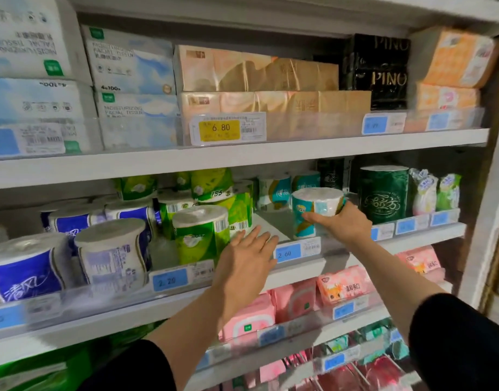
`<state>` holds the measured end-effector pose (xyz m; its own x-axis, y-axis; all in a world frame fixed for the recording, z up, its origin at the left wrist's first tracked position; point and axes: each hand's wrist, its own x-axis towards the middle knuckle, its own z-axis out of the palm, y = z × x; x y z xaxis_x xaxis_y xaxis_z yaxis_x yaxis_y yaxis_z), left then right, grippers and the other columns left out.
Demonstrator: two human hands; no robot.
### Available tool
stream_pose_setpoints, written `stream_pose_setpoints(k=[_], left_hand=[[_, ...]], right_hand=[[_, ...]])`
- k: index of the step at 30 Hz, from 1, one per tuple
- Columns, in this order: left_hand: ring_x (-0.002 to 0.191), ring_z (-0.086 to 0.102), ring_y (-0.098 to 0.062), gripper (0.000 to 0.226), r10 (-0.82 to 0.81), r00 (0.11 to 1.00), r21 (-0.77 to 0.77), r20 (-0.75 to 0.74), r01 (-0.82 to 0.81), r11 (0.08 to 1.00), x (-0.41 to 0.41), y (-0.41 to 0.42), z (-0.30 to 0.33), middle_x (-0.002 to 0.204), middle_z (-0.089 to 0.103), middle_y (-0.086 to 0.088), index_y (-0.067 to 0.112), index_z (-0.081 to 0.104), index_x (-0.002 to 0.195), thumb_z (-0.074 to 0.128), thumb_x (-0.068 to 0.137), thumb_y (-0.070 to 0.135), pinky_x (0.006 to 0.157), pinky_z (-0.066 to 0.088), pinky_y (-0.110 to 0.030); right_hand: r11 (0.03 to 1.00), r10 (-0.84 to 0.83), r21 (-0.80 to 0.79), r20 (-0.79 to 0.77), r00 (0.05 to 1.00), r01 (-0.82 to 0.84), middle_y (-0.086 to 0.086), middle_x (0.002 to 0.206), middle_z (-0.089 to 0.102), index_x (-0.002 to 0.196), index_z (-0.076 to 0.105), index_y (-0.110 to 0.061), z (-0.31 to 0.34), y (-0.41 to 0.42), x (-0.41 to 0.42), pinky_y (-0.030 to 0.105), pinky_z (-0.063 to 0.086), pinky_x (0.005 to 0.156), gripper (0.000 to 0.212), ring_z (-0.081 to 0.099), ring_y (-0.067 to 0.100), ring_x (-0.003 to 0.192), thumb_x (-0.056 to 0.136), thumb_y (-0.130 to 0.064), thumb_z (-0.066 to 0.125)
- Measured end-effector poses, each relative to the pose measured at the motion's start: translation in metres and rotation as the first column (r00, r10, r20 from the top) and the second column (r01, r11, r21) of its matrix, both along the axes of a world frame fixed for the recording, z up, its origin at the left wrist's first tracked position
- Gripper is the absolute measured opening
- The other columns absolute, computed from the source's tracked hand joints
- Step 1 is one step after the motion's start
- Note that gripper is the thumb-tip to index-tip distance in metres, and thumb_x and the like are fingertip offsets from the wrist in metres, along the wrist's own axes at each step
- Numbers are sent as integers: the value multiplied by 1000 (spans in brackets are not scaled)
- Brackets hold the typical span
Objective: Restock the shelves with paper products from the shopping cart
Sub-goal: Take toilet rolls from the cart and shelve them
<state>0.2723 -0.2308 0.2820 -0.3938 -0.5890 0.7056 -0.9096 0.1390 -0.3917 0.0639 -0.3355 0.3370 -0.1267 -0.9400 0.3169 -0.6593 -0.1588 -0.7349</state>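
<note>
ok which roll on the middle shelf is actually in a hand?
The teal-and-white roll at the shelf front above the 2.60 tag. The right hand grips it; the green roll beside the open left hand stands ungripped.

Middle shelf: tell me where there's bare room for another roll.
Bare white shelf floor lies open between the green-wrapped rolls and the teal roll gripped by the right hand; the left hand hovers before it. The blue rolls and dark green roll crowd both ends.
</note>
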Motion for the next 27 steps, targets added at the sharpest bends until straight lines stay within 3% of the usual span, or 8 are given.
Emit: stream_pose_setpoints(k=[2,6,8,10,14,18,22,27], left_hand=[[109,66,-19,40,-22,1000,-24,-5,22,999,-1,0,1,112,71,-1,17,70,114,65,79,35,90,53,-34],[100,70,-21,47,-45,998,-37,-31,44,998,-3,5,4,105,73,-6,11,72,110,84,69,32,84,57,-37],[99,70,-22,47,-58,998,-32,-40,57,998,-3,6,4,105,73,-8,9,71,110,84,69,29,83,58,-38],[99,70,-21,39,-72,996,-29,-46,71,997,-3,5,4,105,73,-8,8,70,111,76,77,27,84,57,-37],[96,70,-23,41,-75,994,12,-80,76,997,-4,2,2,103,73,-10,6,70,110,80,75,25,84,56,-37],[93,71,-21,44,-52,997,-5,-57,52,999,-3,6,3,102,73,-9,7,71,108,82,71,29,83,55,-34],[89,71,-21,42,-84,991,-16,-99,83,996,-4,9,3,99,74,-7,8,72,106,83,70,28,82,56,-32],[84,70,-20,37,-138,979,-27,-148,135,990,-3,1,-3,94,73,-4,10,70,104,80,73,29,80,54,-30]], right_hand=[[1000,-2,1,-32,999,2,6,110,66,115,53,-14,-3,-1,-3,45,49,93,105,62,27,100,42,-89,63],[990,141,-27,78,987,-139,11,145,42,149,19,-22,2,-4,-9,52,34,110,127,45,31,129,49,-62,86],[959,275,-107,117,954,-264,10,149,26,150,23,-31,5,-3,-14,48,31,114,112,36,29,135,61,-34,90],[930,354,-150,119,928,-336,6,145,32,142,41,-27,5,-4,-21,44,35,112,84,38,26,133,70,-18,84],[953,233,-185,-53,971,-239,6,128,50,134,50,-21,3,-2,-24,36,44,98,73,51,23,115,72,-38,84],[953,-30,-299,-240,970,-44,9,115,45,124,50,-22,0,8,-6,38,48,88,75,46,27,108,67,-60,78],[968,105,-217,-107,989,-126,15,136,37,125,46,-18,0,8,-6,48,43,103,67,45,35,120,73,-39,82],[967,100,-219,-139,985,-129,12,133,50,137,38,-20,-5,18,-3,45,47,97,67,53,31,115,83,-32,76]])
